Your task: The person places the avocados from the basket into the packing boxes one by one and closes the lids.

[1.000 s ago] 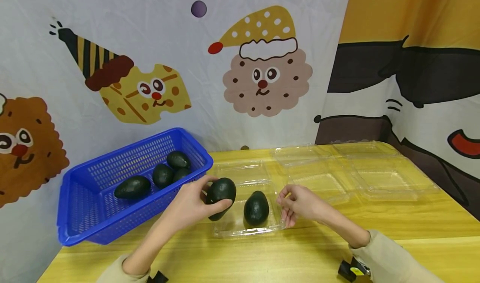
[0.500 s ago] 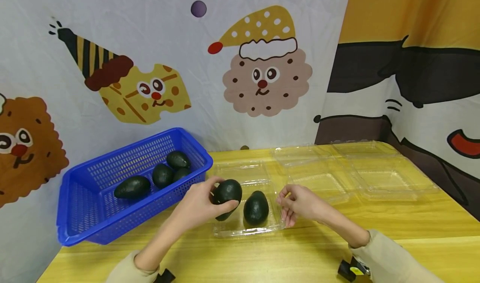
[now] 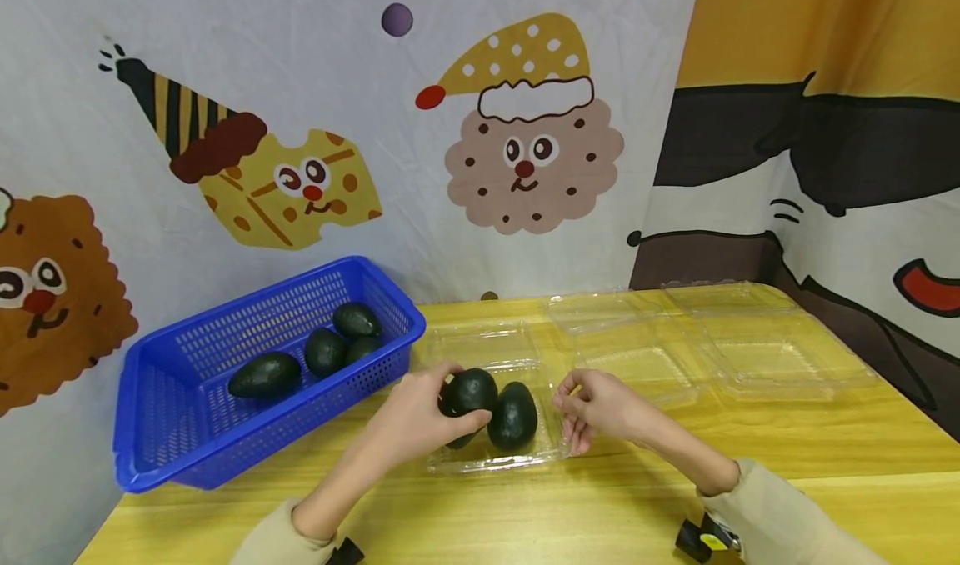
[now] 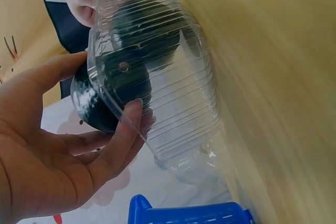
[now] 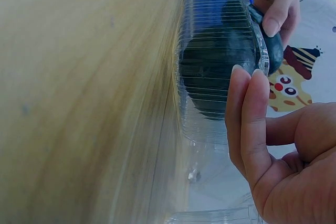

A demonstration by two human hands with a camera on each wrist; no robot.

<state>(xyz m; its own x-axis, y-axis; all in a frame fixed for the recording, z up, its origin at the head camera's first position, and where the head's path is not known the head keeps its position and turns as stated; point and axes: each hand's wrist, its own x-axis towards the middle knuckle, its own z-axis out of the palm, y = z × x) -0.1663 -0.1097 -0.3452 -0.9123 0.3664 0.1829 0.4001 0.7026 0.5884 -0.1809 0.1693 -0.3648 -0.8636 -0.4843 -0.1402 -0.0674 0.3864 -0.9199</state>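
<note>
My left hand (image 3: 420,415) grips a dark green avocado (image 3: 472,392) between thumb and fingers. The avocado is partly below the rim of an opened clear plastic clamshell box (image 3: 495,466); in the left wrist view, its lower part shows through the ribbed wall (image 4: 184,106). Beside it inside the box lies a second avocado (image 3: 513,417); whether the two touch is hard to tell. At the box's right edge, my right hand (image 3: 603,407) pinches the rim. Two of its fingertips (image 5: 256,77) meet the rim and wall in the right wrist view.
A blue perforated basket (image 3: 262,440) holding several avocados (image 3: 265,375) stands on the left of the wooden table (image 3: 525,523). More opened clear boxes (image 3: 637,365) lie at the right and back. Behind the table hangs a cartoon-printed cloth (image 3: 420,173).
My left hand has carried its avocado rightward and down into the box, nearer the second avocado. The right hand has stayed at the rim.
</note>
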